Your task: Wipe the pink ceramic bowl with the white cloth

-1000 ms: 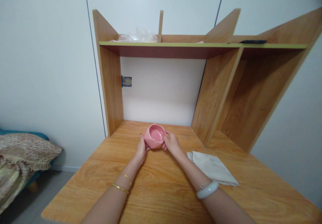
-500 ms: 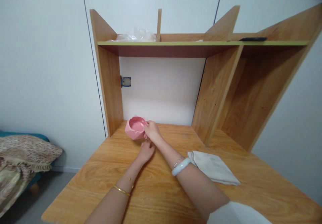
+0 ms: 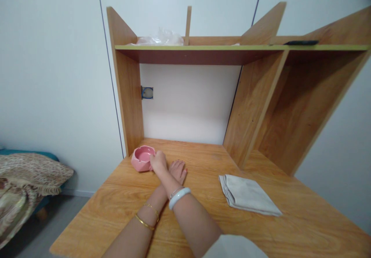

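A pink faceted bowl (image 3: 142,160) stands upright on the left rear of the wooden desk, close to the left side panel. My right hand (image 3: 159,162) grips its right edge, and that forearm crosses over my left wrist. Fingers apart, my left hand (image 3: 178,170) lies flat on the desk just right of my right hand and holds nothing. To the right of both arms lies a folded grey-white cloth (image 3: 249,194).
A wooden shelf unit (image 3: 185,56) rises from the desk (image 3: 199,219), with a plastic bag (image 3: 162,38) and a dark flat object (image 3: 301,42) on top. A patterned blanket (image 3: 31,177) lies at the far left.
The pink bowl has moved left and nearer, down onto the desk, with my right hand on it. My left hand has shifted right and spread flat. The view has shifted slightly.
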Available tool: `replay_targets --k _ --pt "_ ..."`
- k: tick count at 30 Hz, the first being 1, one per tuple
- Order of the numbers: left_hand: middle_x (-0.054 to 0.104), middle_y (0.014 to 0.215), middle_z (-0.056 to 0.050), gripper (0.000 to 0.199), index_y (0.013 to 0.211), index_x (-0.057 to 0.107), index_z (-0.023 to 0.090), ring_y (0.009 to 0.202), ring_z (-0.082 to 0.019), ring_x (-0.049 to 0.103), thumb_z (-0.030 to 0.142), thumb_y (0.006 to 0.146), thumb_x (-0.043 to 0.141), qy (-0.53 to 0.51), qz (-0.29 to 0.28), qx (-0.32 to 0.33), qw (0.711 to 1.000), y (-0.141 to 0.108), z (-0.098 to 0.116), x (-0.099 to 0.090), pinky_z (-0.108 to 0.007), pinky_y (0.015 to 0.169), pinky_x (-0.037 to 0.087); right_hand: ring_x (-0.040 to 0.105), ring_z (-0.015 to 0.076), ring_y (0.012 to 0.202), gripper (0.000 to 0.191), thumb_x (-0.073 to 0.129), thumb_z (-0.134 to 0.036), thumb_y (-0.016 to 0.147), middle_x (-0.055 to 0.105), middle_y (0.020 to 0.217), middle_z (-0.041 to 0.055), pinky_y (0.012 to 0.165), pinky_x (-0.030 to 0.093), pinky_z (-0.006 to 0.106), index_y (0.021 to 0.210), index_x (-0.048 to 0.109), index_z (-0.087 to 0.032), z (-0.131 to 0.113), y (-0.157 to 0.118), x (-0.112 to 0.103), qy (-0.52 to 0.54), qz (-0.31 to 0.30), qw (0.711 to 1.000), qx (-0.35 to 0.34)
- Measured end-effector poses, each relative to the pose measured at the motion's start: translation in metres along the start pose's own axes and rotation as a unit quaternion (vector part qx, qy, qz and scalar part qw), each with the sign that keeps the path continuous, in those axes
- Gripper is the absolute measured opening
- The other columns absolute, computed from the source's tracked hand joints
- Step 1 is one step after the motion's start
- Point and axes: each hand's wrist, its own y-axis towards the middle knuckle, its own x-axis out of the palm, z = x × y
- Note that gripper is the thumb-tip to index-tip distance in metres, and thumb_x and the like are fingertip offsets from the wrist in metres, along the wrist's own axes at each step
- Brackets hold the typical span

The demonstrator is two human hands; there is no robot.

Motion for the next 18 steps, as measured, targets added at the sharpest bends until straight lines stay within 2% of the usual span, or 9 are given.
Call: replay_targets --k 5,9,18 --pt "0.06 0.11 -0.012 0.033 0.106 0.056 0.012 0.107 -0.019 0.052 0.027 0.087 0.034 0.034 -0.021 0.018 0.999 -0.0016 0.0091 -0.0047 -0.035 0.1 0.035 0.066 0.0203 0.073 0.026 0.046 -0.029 0.083 0.069 0.072 0.012 0.057 0.046 0.023 0.086 0.065 -0.012 0.0065 -0.0043 0.0063 0.006 0.013 1.0 0.017" --pt "0.058 0.113 -0.012 0.033 0.108 0.055 0.011 0.109 -0.02 0.05 0.025 0.086 0.034 0.052 -0.022 0.013 0.998 -0.0001 0.0115 -0.0014 -0.036 0.099 0.036 0.065 0.021 0.081 0.024 0.049 -0.029 0.081 0.069 0.079 0.012 0.061 0.045 0.024 0.09 0.065 -0.014 0.009 -0.0065 0.0078 0.007 0.031 0.999 0.02" --pt "0.056 0.119 -0.01 0.036 0.114 0.052 0.013 0.112 -0.021 0.049 0.029 0.087 0.034 0.067 -0.029 0.013 0.997 -0.006 0.0121 -0.0039 -0.036 0.098 0.037 0.065 0.0207 0.078 0.023 0.05 -0.022 0.076 0.069 0.084 0.0151 0.054 0.042 0.02 0.087 0.068 -0.012 0.0086 0.0018 0.0106 0.013 0.053 0.998 0.014"
